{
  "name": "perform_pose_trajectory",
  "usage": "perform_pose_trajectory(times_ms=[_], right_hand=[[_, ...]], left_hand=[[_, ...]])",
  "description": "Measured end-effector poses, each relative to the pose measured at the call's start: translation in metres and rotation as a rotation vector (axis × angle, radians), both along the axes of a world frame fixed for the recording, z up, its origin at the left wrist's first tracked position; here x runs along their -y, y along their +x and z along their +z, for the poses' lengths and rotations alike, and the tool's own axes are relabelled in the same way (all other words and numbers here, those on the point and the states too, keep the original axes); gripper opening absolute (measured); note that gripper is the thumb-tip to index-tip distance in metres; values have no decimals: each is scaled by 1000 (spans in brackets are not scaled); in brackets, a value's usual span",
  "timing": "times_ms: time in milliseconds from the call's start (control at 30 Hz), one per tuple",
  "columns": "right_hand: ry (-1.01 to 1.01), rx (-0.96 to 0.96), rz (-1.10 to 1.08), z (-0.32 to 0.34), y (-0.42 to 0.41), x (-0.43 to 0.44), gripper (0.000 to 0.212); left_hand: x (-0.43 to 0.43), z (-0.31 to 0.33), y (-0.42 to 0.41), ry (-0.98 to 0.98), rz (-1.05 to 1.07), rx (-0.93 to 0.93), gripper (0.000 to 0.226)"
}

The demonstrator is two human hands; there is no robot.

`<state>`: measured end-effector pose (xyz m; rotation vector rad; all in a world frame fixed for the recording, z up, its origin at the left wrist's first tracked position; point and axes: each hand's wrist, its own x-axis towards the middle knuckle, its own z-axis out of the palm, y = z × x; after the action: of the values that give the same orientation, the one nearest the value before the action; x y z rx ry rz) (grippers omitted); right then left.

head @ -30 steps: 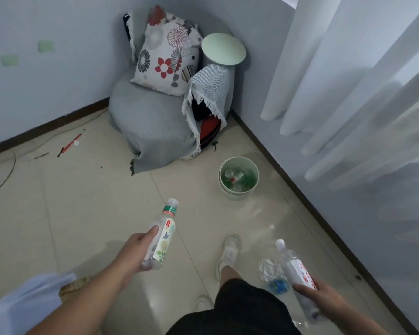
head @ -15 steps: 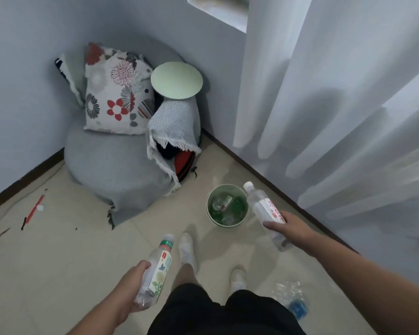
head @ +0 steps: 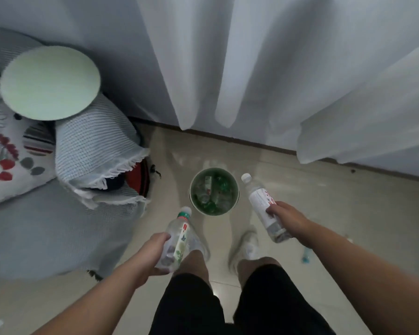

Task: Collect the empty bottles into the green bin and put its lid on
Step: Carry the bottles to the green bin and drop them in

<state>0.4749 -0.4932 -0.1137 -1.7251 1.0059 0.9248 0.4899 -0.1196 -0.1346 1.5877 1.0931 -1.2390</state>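
The green bin [head: 235,199] stands open on the floor just ahead of my feet, with several empty bottles inside. My left hand [head: 153,252] grips a clear bottle with a green cap [head: 177,240], held low and left of the bin. My right hand [head: 287,220] grips a clear bottle with a white cap and red-and-white label [head: 261,201], its neck beside the bin's right rim. The round pale-green lid [head: 50,83] rests on the cushions at the upper left.
A grey floor cushion [head: 46,233] with a floral pillow [head: 3,165] and a fringed blanket [head: 94,151] fills the left. White curtains [head: 252,68] hang along the wall behind the bin. A crushed bottle with a blue label [head: 306,255] lies on the floor at right.
I have walked up to the bin, which now lies right below me. Both hands, each with its bottle, have closed in on either side of the bin.
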Motion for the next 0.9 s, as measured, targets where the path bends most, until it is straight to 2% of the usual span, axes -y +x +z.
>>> perform_pose_trajectory(times_ms=[167, 300, 533, 633, 767, 900], right_hand=[[17, -87, -61, -89, 10, -18, 45], [78, -119, -109, -182, 29, -32, 59], [296, -233, -361, -313, 57, -56, 64], [385, -229, -497, -359, 63, -66, 64], [423, -167, -673, -399, 69, -78, 57], [429, -135, -712, -417, 72, -85, 50]], left_hand=[[32, -80, 51, -118, -166, 22, 40], [63, -165, 75, -144, -165, 54, 40], [98, -305, 97, -100, 54, 8, 37], [105, -350, 101, -122, 146, 9, 28], [110, -387, 109, -168, 162, 57, 33], [116, -404, 116, -188, 167, 105, 36]])
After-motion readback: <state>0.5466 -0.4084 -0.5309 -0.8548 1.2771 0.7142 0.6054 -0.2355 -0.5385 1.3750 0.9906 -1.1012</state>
